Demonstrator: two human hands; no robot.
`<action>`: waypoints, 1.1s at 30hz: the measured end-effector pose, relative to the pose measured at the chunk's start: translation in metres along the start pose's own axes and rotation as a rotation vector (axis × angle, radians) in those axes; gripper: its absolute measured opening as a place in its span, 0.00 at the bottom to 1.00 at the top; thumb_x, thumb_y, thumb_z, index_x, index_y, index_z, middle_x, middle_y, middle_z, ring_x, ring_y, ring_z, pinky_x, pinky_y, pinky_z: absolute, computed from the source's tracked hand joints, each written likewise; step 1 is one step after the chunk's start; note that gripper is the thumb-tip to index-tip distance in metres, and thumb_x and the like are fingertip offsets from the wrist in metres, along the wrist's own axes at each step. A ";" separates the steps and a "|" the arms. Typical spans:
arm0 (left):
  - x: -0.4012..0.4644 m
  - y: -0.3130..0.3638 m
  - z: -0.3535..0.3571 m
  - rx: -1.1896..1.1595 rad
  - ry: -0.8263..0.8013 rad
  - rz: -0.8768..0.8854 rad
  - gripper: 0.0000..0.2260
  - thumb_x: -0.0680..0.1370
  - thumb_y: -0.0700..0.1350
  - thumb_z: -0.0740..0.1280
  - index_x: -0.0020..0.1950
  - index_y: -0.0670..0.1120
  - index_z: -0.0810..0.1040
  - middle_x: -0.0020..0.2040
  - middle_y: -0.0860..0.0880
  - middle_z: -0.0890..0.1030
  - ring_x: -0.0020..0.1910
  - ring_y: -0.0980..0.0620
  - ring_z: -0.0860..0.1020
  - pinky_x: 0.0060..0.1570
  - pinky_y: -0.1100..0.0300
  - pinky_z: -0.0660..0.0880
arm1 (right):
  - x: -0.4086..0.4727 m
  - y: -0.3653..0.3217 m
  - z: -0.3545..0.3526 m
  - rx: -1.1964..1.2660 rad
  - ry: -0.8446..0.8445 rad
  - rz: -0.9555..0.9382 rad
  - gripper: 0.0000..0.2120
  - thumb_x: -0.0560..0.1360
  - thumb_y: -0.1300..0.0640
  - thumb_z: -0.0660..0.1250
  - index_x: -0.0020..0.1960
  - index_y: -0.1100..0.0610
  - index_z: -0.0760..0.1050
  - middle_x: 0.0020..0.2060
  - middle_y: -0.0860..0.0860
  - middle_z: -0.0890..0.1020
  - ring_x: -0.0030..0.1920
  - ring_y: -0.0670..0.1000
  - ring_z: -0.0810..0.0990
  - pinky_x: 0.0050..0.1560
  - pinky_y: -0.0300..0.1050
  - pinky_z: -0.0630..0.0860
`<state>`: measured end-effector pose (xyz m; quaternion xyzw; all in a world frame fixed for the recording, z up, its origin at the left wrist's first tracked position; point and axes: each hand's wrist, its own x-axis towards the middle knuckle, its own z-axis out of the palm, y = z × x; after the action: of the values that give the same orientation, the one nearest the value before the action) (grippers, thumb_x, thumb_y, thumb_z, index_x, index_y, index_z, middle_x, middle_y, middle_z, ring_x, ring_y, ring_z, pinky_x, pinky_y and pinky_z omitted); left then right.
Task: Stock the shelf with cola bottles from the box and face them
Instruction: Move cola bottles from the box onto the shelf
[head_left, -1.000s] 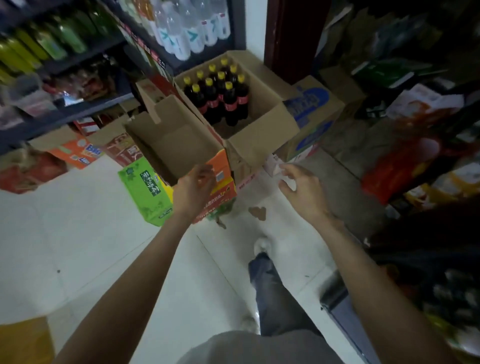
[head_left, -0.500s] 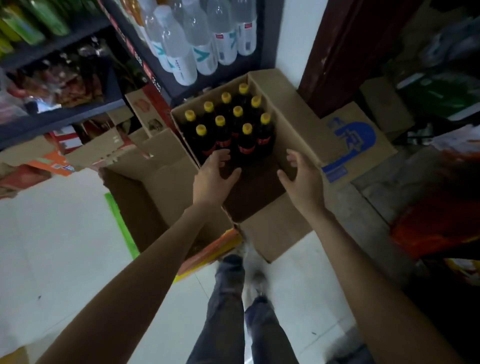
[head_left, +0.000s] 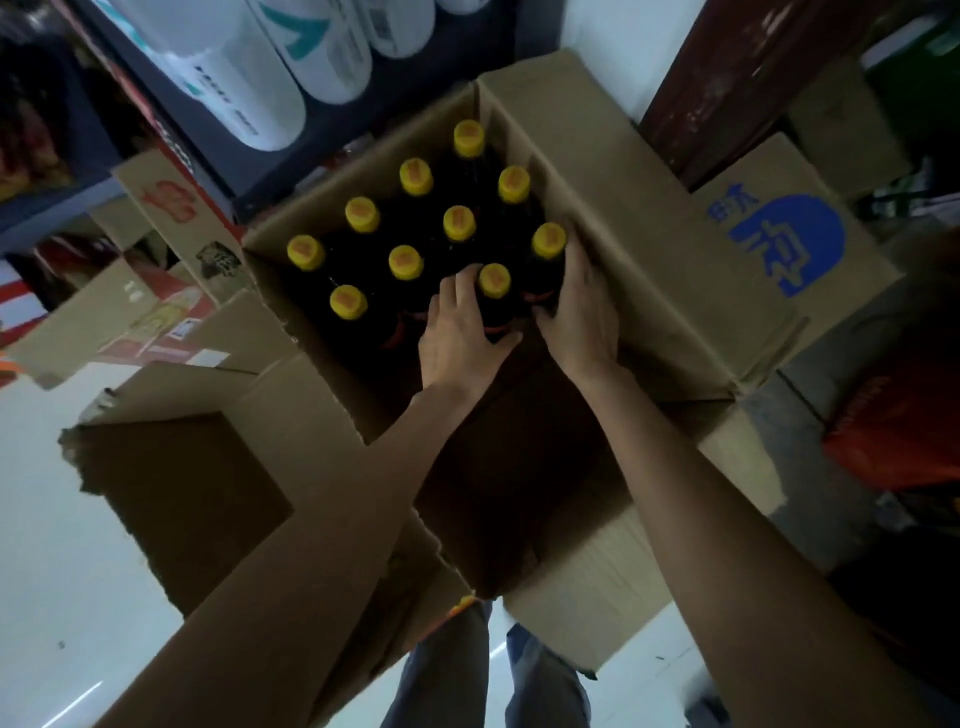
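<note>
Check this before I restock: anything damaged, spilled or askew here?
One thing: the empty box left of the cola box has a ragged, torn rim. The bottles stand upright, caps on; no spill visible.

Two bare forearms without sleeves, left hand (head_left: 462, 332), right hand (head_left: 582, 317), blue-grey trousers (head_left: 447, 670)

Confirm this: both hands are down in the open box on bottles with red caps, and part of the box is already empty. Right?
Not quite: the caps are yellow, not red, as the head view shows. The rest holds: the left hand and right hand are on bottles in the open box, whose near part is empty.
</note>
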<state>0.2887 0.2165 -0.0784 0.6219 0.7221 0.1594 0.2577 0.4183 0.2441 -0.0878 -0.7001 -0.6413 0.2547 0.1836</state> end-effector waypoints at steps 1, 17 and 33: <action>0.002 -0.001 0.003 0.024 -0.009 0.002 0.35 0.71 0.50 0.74 0.72 0.46 0.61 0.69 0.47 0.68 0.68 0.47 0.67 0.55 0.52 0.73 | 0.003 0.000 0.005 -0.012 0.025 -0.010 0.41 0.70 0.61 0.74 0.76 0.57 0.56 0.72 0.54 0.68 0.70 0.56 0.68 0.65 0.51 0.70; -0.030 -0.019 -0.015 -0.085 0.093 0.271 0.20 0.73 0.43 0.73 0.57 0.48 0.64 0.56 0.41 0.72 0.52 0.46 0.76 0.40 0.58 0.77 | -0.046 -0.020 -0.014 0.174 0.190 0.006 0.31 0.67 0.59 0.77 0.66 0.59 0.68 0.62 0.54 0.76 0.63 0.55 0.74 0.56 0.45 0.71; -0.225 0.120 -0.171 -0.586 -0.023 0.688 0.20 0.80 0.59 0.58 0.63 0.46 0.68 0.56 0.41 0.74 0.57 0.41 0.74 0.57 0.39 0.71 | -0.315 -0.055 -0.214 0.582 0.572 0.027 0.20 0.68 0.56 0.77 0.54 0.61 0.72 0.49 0.57 0.70 0.51 0.57 0.75 0.49 0.57 0.76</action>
<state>0.3101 0.0326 0.1665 0.7284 0.3948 0.4266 0.3627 0.4859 -0.0476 0.1537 -0.6699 -0.4561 0.2230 0.5417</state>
